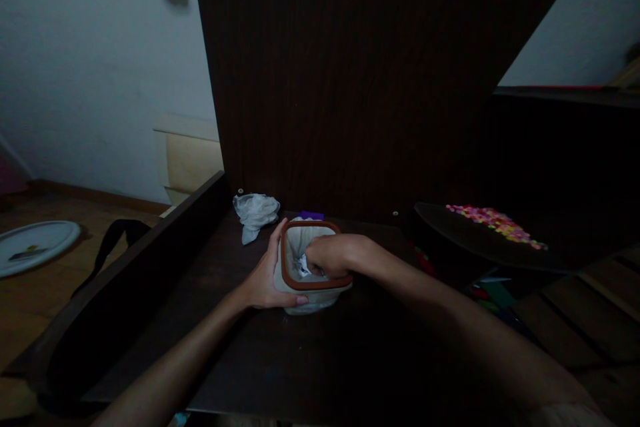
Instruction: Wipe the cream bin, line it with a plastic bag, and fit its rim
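A small light bin [315, 298] with a brown rim stands on the dark wooden surface, lined with a pale bag. My left hand [265, 283] grips its left side, thumb along the front and fingers up near the rim. Inside the opening is my right hand [327, 257], its fingers curled and partly hidden, touching some white crumpled material [303, 266]. What exactly those fingers hold cannot be made out. Behind the bin, to the left, lies a crumpled whitish plastic bag [257, 212]. A purple item [311, 215] shows just behind the rim.
A tall dark panel [340, 93] rises behind the bin. A raised dark edge [165, 233] runs along the left. At right, a rounded shelf [450, 240] carries many small colourful pieces [493, 221]. A white round lid-like object [40, 247] lies on the floor at far left.
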Available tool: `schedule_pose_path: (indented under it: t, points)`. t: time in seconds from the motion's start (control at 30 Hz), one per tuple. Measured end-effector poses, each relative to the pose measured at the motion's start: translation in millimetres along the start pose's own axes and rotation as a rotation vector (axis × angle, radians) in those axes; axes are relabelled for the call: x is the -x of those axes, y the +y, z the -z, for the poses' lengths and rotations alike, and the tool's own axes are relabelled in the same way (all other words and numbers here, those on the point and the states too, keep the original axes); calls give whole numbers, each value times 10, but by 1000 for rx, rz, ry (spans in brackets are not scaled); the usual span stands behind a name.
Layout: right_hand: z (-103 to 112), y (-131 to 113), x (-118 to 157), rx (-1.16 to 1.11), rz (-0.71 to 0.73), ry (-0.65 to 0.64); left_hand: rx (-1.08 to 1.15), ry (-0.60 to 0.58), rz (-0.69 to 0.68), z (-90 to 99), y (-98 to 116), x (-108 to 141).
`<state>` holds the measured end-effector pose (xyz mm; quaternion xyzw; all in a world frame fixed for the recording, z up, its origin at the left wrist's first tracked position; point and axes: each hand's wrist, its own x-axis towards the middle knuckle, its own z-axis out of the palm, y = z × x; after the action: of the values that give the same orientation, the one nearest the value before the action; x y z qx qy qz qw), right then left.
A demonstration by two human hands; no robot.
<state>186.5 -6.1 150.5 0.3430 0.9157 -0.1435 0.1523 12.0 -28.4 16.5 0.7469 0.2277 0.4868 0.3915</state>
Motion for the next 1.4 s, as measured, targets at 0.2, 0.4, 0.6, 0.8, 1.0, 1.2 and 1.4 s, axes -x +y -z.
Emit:
schedule_pose_path:
  t: [0.2, 0.4, 0.6, 0.8, 1.0, 1.2, 1.4]
  points:
    - [346, 176, 379, -69, 192, 243, 94, -19, 19, -7, -50, 17]
    - [6, 551, 664, -565, 204, 691, 137, -50, 31, 46, -59, 32]
    - [-877, 899, 621, -1007, 283, 544, 50, -41, 107, 147, -28, 96]
    - [-1370, 832, 420, -1106, 144, 481, 63, -71, 153, 135, -12, 189]
    - [-1503, 526, 154, -1240, 244, 472, 74, -98, 207, -55, -46, 210]
    - [-1484, 521, 145, -1246, 260, 560, 28, -67, 229, -181, -61, 24]
    - [-1334, 880, 370, -1208, 184, 671, 92, -92, 185, -369, -139, -433]
